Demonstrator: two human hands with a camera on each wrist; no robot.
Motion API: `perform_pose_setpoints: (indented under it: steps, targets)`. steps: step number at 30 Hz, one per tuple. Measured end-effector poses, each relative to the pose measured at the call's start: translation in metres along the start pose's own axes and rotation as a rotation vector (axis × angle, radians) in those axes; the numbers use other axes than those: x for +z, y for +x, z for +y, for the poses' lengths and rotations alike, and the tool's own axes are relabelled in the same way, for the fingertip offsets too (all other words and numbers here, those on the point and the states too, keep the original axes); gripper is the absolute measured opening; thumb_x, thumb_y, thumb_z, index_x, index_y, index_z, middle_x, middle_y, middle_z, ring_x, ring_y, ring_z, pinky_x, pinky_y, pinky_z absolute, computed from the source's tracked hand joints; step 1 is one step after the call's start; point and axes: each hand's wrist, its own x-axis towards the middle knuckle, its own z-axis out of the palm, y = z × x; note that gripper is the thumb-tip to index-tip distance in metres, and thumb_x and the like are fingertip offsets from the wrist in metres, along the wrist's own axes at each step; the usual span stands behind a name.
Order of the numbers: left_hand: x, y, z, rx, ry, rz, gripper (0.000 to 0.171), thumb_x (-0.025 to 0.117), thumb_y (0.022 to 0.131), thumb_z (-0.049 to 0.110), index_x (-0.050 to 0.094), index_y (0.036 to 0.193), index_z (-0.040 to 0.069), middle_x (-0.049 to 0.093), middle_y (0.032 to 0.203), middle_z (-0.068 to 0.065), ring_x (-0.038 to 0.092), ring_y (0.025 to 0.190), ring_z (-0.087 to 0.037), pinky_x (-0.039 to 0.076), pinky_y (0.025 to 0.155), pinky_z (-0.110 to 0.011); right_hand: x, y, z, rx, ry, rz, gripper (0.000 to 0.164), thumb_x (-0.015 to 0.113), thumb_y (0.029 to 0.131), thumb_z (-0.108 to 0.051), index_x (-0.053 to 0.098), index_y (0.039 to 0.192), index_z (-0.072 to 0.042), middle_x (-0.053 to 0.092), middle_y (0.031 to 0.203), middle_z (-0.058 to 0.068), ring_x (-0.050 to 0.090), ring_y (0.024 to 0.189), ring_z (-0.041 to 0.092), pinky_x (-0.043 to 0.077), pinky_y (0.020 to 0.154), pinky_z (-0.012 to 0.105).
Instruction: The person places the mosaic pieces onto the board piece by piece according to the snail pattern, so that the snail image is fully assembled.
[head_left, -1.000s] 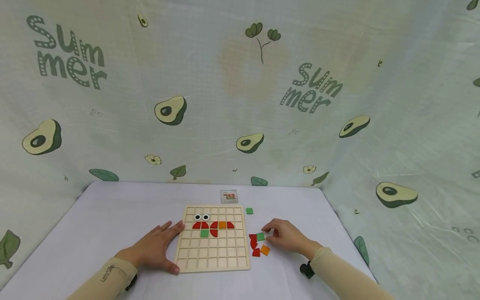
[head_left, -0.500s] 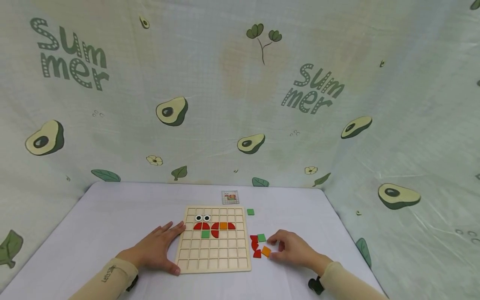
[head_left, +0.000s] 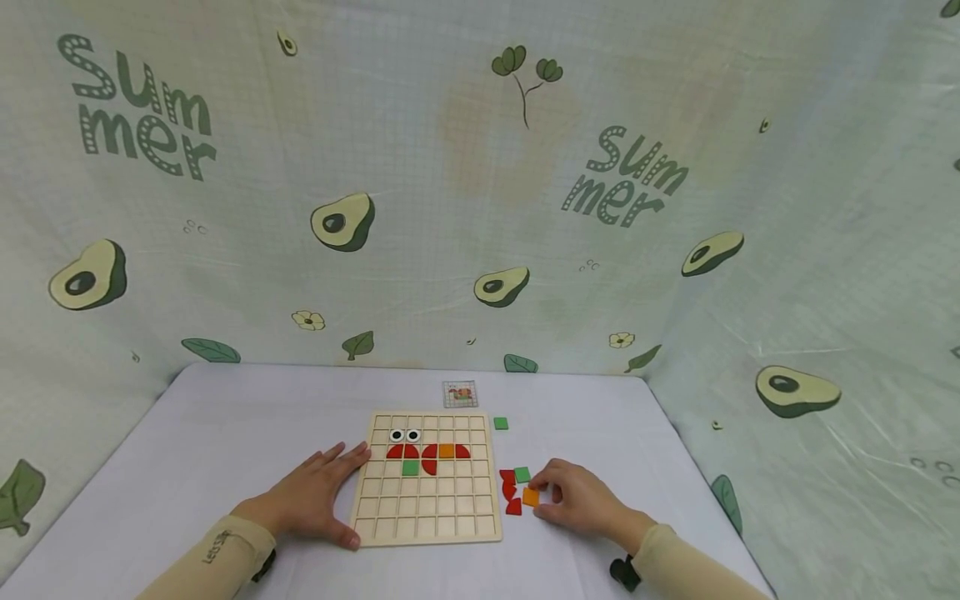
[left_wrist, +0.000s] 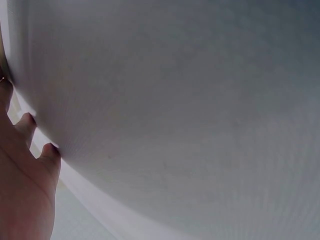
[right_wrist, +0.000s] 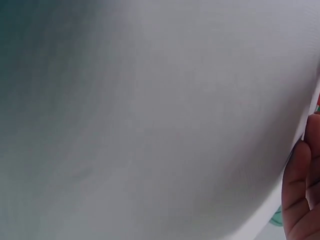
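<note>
My left hand (head_left: 303,492) lies spread along the left side of the wooden grid board (head_left: 420,529), fingertips and thumb at its edge. My right hand (head_left: 581,496) pinches an orange square tile (head_left: 530,497) between thumb and index finger on the cloth right of the board. Beside that tile lie a green square tile (head_left: 522,474) and several red quarter-circle tiles (head_left: 509,492). On the board sit two eye tiles (head_left: 405,435), red quarter-circles (head_left: 395,452), an orange square (head_left: 447,451) and a green square (head_left: 410,467). Both wrist views show mostly white cloth and some fingers (right_wrist: 297,185).
A small picture card (head_left: 460,394) lies behind the board on the white-covered table (head_left: 300,400). Another green square tile (head_left: 501,423) is by the board's upper right corner. A printed cloth backdrop (head_left: 420,250) hangs behind and at the sides.
My right hand has moved from near the green tile down to the orange square, which has turned slightly and is now between the fingertips. My left hand stays at the board.
</note>
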Motion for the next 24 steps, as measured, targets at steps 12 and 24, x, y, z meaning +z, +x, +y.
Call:
perform_pose_setpoints:
  steps: [12, 24]
  targets:
    - [0.0026, 0.0013, -0.0026, -0.001, 0.004, 0.001, 0.132, 0.073, 0.051, 0.085, 0.039, 0.153, 0.009, 0.033, 0.160, -0.007, 0.025, 0.145, -0.042, 0.021, 0.114, -0.064, 0.0015, 0.0015, 0.0027, 0.000, 0.013, 0.004, 0.019, 0.078, 0.088, -0.023, 0.074, 0.106, -0.021, 0.057, 0.095, -0.014, 0.052, 0.075, 0.006, 0.049, 0.064, 0.020]
    - [0.0011, 0.0007, -0.0030, -0.007, -0.004, 0.000, 0.132, 0.073, 0.051, 0.086, 0.039, 0.153, 0.009, 0.033, 0.160, -0.006, 0.025, 0.145, -0.042, 0.022, 0.114, -0.064, -0.0030, 0.0014, -0.0018, -0.006, 0.011, -0.032, 0.023, 0.076, 0.089, -0.021, 0.073, 0.112, -0.023, 0.059, 0.104, -0.012, 0.052, 0.078, 0.006, 0.049, 0.065, 0.020]
